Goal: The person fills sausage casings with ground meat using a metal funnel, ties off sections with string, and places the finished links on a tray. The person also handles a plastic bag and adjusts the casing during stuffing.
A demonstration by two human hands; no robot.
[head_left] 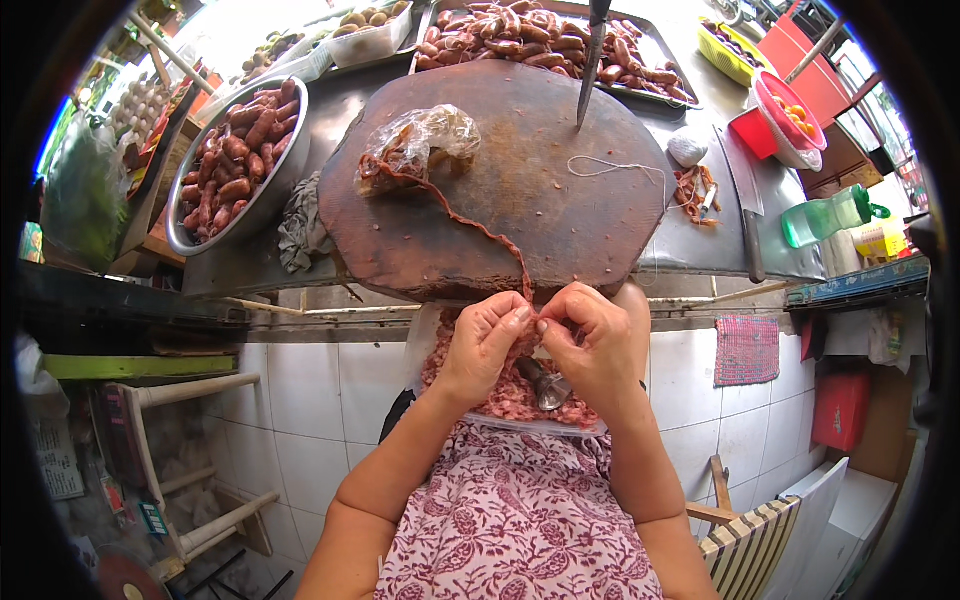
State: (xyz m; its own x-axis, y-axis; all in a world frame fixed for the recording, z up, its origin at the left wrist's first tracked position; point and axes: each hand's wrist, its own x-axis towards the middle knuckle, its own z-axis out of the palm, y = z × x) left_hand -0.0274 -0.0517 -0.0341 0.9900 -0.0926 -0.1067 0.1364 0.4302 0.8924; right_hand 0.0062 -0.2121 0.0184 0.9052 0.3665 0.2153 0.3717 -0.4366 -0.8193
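Observation:
My left hand and my right hand meet at the near edge of a round wooden chopping board. The fingers of both pinch the end of a thin reddish sausage casing. It trails back across the board to a clear plastic bag holding more casing. Below the hands, on my lap, is a plastic tub of pink minced meat. A metal funnel lies on the meat, partly hidden by my right hand.
A knife stands point-down in the board near white string. Sausages fill a metal bowl at left and a tray behind. To the right lie a cleaver, a green bottle and a pink basket.

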